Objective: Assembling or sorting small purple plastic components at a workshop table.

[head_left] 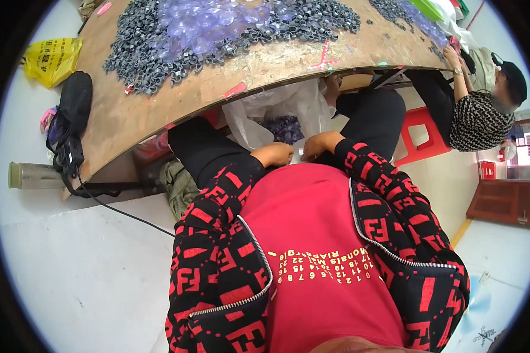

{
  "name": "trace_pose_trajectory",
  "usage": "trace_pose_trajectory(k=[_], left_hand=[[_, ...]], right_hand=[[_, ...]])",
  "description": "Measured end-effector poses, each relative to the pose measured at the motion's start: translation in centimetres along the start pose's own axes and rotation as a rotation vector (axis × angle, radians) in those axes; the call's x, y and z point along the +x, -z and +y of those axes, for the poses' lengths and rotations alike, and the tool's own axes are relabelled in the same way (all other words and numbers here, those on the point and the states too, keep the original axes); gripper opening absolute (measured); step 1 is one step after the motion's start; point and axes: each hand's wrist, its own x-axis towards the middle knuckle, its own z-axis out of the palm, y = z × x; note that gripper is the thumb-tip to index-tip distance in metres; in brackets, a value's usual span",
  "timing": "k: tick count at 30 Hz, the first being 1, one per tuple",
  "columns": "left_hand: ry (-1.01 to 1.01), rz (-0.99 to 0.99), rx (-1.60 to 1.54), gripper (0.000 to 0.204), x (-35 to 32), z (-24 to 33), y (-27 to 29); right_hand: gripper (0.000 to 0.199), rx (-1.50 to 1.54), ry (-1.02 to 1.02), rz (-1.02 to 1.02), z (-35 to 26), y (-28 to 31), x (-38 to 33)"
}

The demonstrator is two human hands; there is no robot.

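My left hand [280, 154] and my right hand [317, 146] are close together over my lap, below the table's near edge. The fingers of both are curled closed. A small pale patch shows between them, but I cannot make out what either hand holds. Just beyond the hands, a translucent plastic bag [244, 120] hangs open between my knees. Dark purple pieces [282, 128] lie inside it.
On the wooden table [294, 62] lie heaps of grey clip-like rings [138, 44] and clear purple plastic pieces [203, 23]. A yellow bag [53, 59] and a black pouch [76, 97] are at the left. Another person [483, 117] sits at the right, near a red stool [421, 144].
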Motion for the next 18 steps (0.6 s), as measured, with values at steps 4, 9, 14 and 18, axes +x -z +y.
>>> trace_pose_trajectory(k=[4,9,14,18], left_hand=[[-0.022,-0.017,-0.021,0.031,-0.1,2.0,0.5],[-0.108,-0.028,-0.093,0.025,1.3,-0.1,0.5],[-0.023,0.254,-0.354,0.015,1.9,-3.5,-1.0],[0.269,0.505,-0.562,0.021,1.9,-4.3,-0.2]], right_hand=[[0.055,-0.139,-0.125,0.049,-0.9,-1.1,-1.4],[0.055,-0.200,-0.110,0.154,0.3,-1.0,-0.3],[0.040,0.419,0.152,0.284,2.7,3.1,-0.3],[0.057,1.080,0.206,0.447,1.3,4.6,0.9]])
